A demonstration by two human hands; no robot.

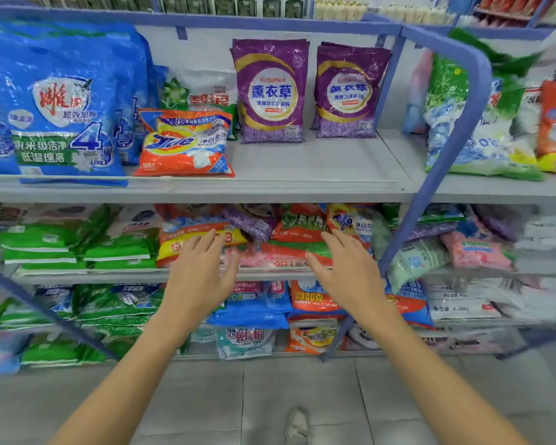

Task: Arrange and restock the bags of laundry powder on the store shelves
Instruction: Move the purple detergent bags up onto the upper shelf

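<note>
At the middle shelf edge [126, 277], left hand [203, 271] and right hand [344, 271] spread, empty, before piled bags [297, 248].

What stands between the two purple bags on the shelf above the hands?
Nothing: in the head view the left purple bag and right purple bag stand apart, only bare shelf and white back panel between them.

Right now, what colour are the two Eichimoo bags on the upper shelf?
Purple, with gold arcs round a white circle; head view, left bag clearest.
</note>
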